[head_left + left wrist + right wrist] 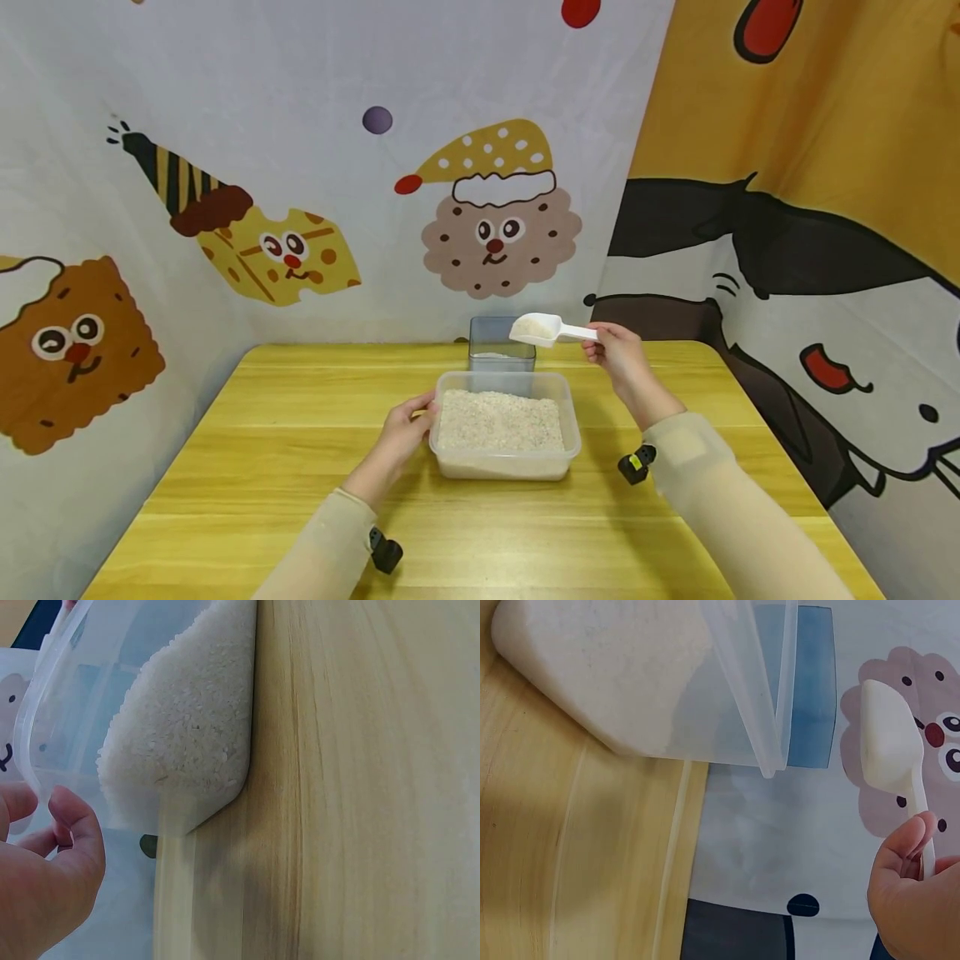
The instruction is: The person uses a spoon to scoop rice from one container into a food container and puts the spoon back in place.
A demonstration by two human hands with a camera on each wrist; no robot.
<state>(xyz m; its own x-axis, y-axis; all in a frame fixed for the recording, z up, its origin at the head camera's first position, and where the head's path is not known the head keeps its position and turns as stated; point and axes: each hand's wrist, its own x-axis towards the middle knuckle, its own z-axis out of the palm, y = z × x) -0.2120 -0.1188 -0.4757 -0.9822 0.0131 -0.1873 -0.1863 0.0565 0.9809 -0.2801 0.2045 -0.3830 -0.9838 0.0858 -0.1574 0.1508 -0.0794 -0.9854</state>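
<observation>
A clear plastic container full of white rice stands on the table. My left hand pinches its left rim between thumb and fingers, as the left wrist view shows. My right hand grips the handle of a white scoop, raised above the far right side of the container. Rice fills part of the scoop's bowl. Just behind the rice container stands a translucent blue-grey square container, with the scoop over its right edge. Some white rice shows low inside it; its lower part is partly hidden.
The wooden table ends at a back edge close behind the blue-grey container. A cloth printed with cartoon figures hangs behind and along the sides. Small black devices are strapped at both wrists.
</observation>
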